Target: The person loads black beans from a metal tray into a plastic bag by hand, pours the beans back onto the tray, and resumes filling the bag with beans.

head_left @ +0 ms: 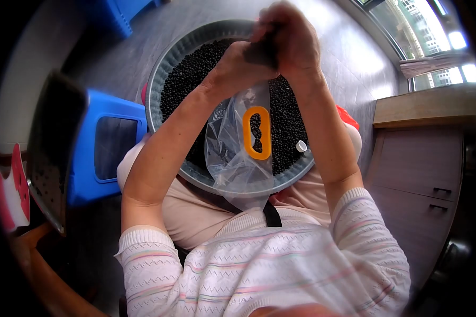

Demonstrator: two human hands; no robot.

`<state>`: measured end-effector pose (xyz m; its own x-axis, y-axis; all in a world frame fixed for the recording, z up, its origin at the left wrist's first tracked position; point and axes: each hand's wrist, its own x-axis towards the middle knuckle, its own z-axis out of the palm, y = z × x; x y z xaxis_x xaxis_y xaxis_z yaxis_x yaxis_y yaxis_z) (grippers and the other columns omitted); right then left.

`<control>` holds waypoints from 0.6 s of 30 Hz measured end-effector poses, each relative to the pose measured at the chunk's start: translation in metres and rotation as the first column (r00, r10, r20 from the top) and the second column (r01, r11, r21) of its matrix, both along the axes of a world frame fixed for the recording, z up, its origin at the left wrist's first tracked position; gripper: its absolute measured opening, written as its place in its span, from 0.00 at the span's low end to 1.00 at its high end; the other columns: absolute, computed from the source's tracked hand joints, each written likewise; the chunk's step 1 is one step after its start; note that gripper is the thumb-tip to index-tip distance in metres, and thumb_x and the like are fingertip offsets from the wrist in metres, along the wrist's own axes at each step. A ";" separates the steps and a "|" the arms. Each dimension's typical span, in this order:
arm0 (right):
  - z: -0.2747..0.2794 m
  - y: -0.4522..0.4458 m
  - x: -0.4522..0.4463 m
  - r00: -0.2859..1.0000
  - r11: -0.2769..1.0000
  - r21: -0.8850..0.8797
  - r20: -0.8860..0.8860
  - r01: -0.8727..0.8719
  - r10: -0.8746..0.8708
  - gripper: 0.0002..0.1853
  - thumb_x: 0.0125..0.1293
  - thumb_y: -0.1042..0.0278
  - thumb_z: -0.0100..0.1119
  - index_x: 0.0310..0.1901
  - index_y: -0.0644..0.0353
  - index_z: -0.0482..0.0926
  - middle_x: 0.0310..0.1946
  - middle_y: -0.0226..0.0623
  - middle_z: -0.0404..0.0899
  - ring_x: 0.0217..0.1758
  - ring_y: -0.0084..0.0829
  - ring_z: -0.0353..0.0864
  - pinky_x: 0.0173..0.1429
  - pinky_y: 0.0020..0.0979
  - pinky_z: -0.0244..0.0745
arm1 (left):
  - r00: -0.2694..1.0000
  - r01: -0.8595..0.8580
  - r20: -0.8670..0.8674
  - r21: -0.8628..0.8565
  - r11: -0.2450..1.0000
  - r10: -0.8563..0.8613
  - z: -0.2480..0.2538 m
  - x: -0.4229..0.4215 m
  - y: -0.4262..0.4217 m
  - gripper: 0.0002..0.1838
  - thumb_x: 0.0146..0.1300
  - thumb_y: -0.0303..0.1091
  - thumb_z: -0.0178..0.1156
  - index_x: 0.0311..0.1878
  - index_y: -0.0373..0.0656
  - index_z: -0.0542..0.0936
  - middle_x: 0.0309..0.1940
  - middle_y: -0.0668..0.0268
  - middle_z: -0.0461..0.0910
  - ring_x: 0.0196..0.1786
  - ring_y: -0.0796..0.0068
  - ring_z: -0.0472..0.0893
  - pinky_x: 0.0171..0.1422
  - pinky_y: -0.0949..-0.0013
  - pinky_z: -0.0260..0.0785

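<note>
A large grey round basin (154,100) full of small black beans (190,71) sits at my lap. Over it lies a clear plastic bag (225,158) with a yellow-orange oval handle (267,134), its far end running up under my hands. My left hand (231,66) is curled above the far half of the basin. My right hand (299,39) is raised beside it with bent fingers, blurred. A dark, smeared patch shows between the two hands; I cannot make out what it is. On the beans at the right is a small white cap (301,146).
To the left stands a blue plastic stool (82,153), with a dark panel-like object (53,153) beside it. Another blue stool (111,16) is at the top left. A grey cabinet (418,164) and a window (418,31) are on the right.
</note>
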<state>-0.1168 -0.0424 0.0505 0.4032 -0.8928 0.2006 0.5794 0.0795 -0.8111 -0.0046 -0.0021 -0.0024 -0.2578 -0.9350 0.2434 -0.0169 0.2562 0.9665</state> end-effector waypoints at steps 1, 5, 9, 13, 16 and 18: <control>0.000 0.000 0.000 1.000 1.000 0.003 -0.004 -0.001 0.001 0.12 0.67 0.61 0.50 0.32 0.61 0.73 0.24 0.36 0.74 0.25 0.31 0.76 0.30 0.29 0.74 | 1.000 0.000 -0.004 -0.003 1.000 0.000 0.001 0.000 0.000 0.08 0.45 0.28 0.65 0.30 0.40 0.78 0.26 0.73 0.76 0.31 0.86 0.74 0.37 0.79 0.68; 0.000 0.002 -0.001 0.996 0.999 -0.003 0.080 -0.041 0.041 0.12 0.67 0.59 0.51 0.34 0.60 0.73 0.26 0.34 0.73 0.23 0.30 0.74 0.29 0.28 0.73 | 1.000 -0.005 -0.024 0.004 1.000 0.005 0.004 -0.002 0.001 0.07 0.46 0.28 0.65 0.30 0.41 0.78 0.26 0.73 0.76 0.31 0.86 0.75 0.38 0.79 0.68; -0.010 0.002 -0.020 0.998 0.998 -0.066 0.063 -0.001 0.005 0.10 0.68 0.60 0.49 0.39 0.59 0.74 0.32 0.35 0.76 0.28 0.28 0.76 0.28 0.23 0.70 | 0.984 0.084 -0.165 0.136 0.987 -0.061 0.001 0.001 0.002 0.07 0.48 0.29 0.66 0.31 0.40 0.78 0.27 0.73 0.77 0.32 0.86 0.75 0.39 0.80 0.68; -0.040 0.004 -0.067 0.948 0.987 -0.099 -0.281 0.125 -0.149 0.11 0.68 0.62 0.49 0.43 0.60 0.75 0.38 0.37 0.80 0.39 0.31 0.81 0.38 0.25 0.73 | 0.996 0.008 -0.089 0.053 0.999 -0.004 0.007 0.003 0.006 0.08 0.50 0.31 0.65 0.32 0.39 0.79 0.28 0.71 0.79 0.33 0.86 0.76 0.40 0.81 0.68; -0.113 0.007 -0.105 0.605 0.923 -0.247 -0.699 0.296 -0.381 0.12 0.66 0.62 0.51 0.39 0.62 0.78 0.36 0.34 0.80 0.40 0.29 0.80 0.42 0.29 0.73 | 0.998 0.007 -0.066 0.046 0.999 -0.003 0.005 0.004 0.006 0.08 0.51 0.32 0.65 0.33 0.40 0.79 0.28 0.71 0.79 0.33 0.86 0.76 0.40 0.81 0.69; -0.168 0.004 -0.132 0.273 0.844 -0.443 -0.808 0.300 -0.522 0.12 0.64 0.60 0.53 0.37 0.60 0.79 0.35 0.36 0.80 0.41 0.34 0.79 0.44 0.32 0.72 | 0.998 -0.003 -0.067 0.028 1.000 0.004 0.004 0.002 0.004 0.09 0.51 0.33 0.65 0.33 0.40 0.79 0.28 0.71 0.79 0.33 0.86 0.76 0.41 0.80 0.69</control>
<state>-0.2485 -0.0387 -0.1174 0.0251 -0.9887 0.1477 -0.5593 -0.1364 -0.8177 -0.0023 0.0023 0.0014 -0.2386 -0.9425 0.2339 0.0469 0.2294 0.9722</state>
